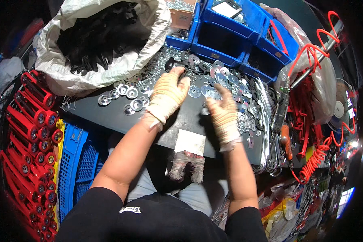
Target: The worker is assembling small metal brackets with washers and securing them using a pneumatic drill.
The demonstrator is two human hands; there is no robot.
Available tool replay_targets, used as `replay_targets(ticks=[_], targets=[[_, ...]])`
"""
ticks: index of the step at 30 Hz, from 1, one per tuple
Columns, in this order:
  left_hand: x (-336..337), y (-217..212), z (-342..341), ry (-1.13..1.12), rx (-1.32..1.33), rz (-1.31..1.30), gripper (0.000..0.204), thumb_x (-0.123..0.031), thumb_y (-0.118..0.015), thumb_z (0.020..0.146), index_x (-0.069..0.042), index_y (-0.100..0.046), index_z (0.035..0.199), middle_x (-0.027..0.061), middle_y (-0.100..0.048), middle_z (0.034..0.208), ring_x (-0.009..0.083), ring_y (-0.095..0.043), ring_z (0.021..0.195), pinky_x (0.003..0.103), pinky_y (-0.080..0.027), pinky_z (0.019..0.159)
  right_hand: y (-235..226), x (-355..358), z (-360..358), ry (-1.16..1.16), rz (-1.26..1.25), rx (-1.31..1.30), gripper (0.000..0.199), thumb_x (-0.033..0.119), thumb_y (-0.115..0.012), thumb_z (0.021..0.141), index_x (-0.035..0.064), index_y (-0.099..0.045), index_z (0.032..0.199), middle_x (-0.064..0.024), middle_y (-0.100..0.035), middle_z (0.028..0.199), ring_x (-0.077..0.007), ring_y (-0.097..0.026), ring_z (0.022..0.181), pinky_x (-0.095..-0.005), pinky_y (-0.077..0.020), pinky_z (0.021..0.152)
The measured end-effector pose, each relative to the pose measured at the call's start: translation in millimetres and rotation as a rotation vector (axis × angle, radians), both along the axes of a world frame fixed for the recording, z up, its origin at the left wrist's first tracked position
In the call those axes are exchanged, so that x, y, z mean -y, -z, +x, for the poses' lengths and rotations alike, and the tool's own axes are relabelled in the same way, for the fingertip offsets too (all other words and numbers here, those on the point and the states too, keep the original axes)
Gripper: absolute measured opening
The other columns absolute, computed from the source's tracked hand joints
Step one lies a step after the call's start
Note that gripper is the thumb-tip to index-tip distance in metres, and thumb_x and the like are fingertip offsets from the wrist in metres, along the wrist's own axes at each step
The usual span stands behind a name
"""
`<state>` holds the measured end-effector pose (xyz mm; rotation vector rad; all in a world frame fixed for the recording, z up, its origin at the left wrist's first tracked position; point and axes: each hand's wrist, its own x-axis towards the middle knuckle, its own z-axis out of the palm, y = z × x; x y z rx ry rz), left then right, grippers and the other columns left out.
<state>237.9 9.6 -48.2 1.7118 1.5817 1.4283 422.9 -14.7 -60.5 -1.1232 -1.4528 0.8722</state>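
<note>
My left hand [168, 93], wrapped in pale tape or a thin glove, reaches over the dark bench, its fingers closed at the edge of a black plastic part [174, 63]. The fingertips partly cover that part, so the grip itself is half hidden. My right hand [223, 115], wrapped the same way, hovers by a heap of shiny metal discs [221, 78]. Its thumb and forefinger are apart, with nothing visible between them. Closer to my lap, a pale square plate [190, 142] rests on a worn block or fixture [188, 166] at the bench's front edge.
A white sack [152, 52] of black parts stands at the back left, beside blue bins [220, 40]. Red tubular parts [30, 133] are stacked at left near a blue crate [71, 157]. At right are metal rods [266, 133], an air screwdriver [284, 109] and red coiled hose [313, 165].
</note>
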Motion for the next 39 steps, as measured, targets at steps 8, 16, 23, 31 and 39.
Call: replay_targets(ticks=[8, 16, 23, 31, 39], targets=[[28, -2, -36, 0.038, 0.260, 0.011, 0.044, -0.027, -0.064, 0.087, -0.001, -0.054, 0.120, 0.0123, -0.063, 0.099, 0.0157, -0.060, 0.080, 0.030, -0.049, 0.075, -19, -49, 29, 0.008, 0.288, 0.893, 0.029, 0.026, -0.064, 0.082, 0.0171, -0.062, 0.109, -0.0128, -0.066, 0.093, -0.0342, -0.062, 0.087, -0.0423, -0.0491, 0.075], [55, -12, -30, 0.346, 0.929, -0.302, 0.045, -0.021, -0.062, 0.090, -0.005, -0.045, 0.129, 0.0035, -0.058, 0.095, 0.0086, -0.054, 0.072, 0.021, -0.048, 0.054, -14, -61, -47, -0.075, 0.301, 0.624, 0.016, 0.015, -0.066, 0.081, 0.0083, -0.066, 0.095, -0.0125, -0.067, 0.084, -0.0288, -0.065, 0.073, -0.0383, -0.0516, 0.066], [88, -11, -10, 0.298, 0.728, -0.002, 0.035, -0.019, -0.067, 0.087, 0.004, -0.061, 0.113, 0.0048, -0.063, 0.090, 0.0062, -0.052, 0.072, 0.022, -0.045, 0.062, -70, 61, -70, -0.152, -0.244, -0.441, 0.020, 0.010, -0.075, 0.077, 0.0013, -0.060, 0.086, -0.0043, -0.062, 0.071, -0.0088, -0.055, 0.058, -0.0220, -0.0445, 0.051], [107, -19, -11, 0.201, 0.157, 0.538, 0.025, -0.012, -0.068, 0.084, 0.003, -0.065, 0.103, 0.0089, -0.059, 0.080, 0.0161, -0.056, 0.072, 0.027, -0.046, 0.064, -79, 98, -53, -0.254, -0.494, -0.554, 0.027, 0.028, -0.071, 0.083, 0.0073, -0.054, 0.081, -0.0007, -0.052, 0.060, -0.0069, -0.044, 0.046, -0.0195, -0.0325, 0.038], [108, -12, -4, 0.410, 0.623, -0.003, 0.033, -0.017, -0.066, 0.088, 0.006, -0.061, 0.111, 0.0079, -0.062, 0.091, 0.0106, -0.057, 0.080, 0.024, -0.047, 0.069, -59, 82, -46, -0.304, -0.432, -0.580, 0.025, 0.025, -0.070, 0.083, 0.0078, -0.053, 0.084, -0.0002, -0.053, 0.062, -0.0073, -0.047, 0.048, -0.0203, -0.0368, 0.040]])
